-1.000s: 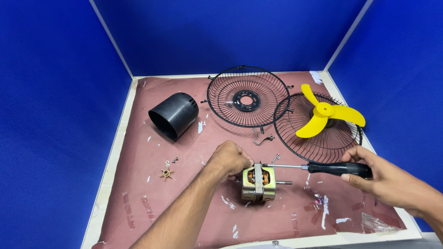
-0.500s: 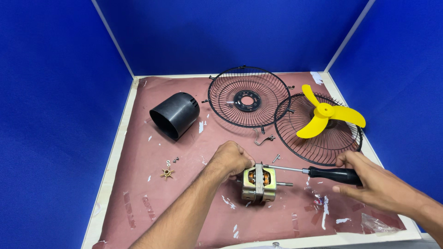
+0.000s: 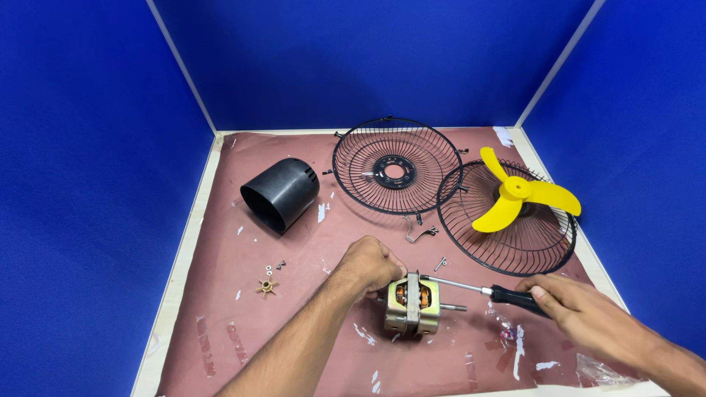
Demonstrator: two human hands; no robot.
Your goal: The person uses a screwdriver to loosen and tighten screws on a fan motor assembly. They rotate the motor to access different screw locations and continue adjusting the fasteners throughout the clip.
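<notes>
A small fan motor [image 3: 412,303] with copper windings and a metal frame lies near the front of the reddish table [image 3: 220,294]. My left hand [image 3: 370,265] rests on its left side and grips it. My right hand [image 3: 581,305] holds the black handle of a screwdriver [image 3: 485,291]. The steel shaft of that tool points left, and its tip touches the top of the motor.
A black cylindrical housing [image 3: 280,194] lies at back left. Two black wire grilles [image 3: 393,173] [image 3: 515,228] lie at the back, the right one carrying a yellow fan blade [image 3: 515,192]. Small screws [image 3: 275,265], a brown star-shaped part [image 3: 266,287] and a wire clip [image 3: 420,234] lie loose. Blue walls surround the table.
My right hand has slid slightly back along the screwdriver handle and lowered. The left hand and motor have stayed in place.
</notes>
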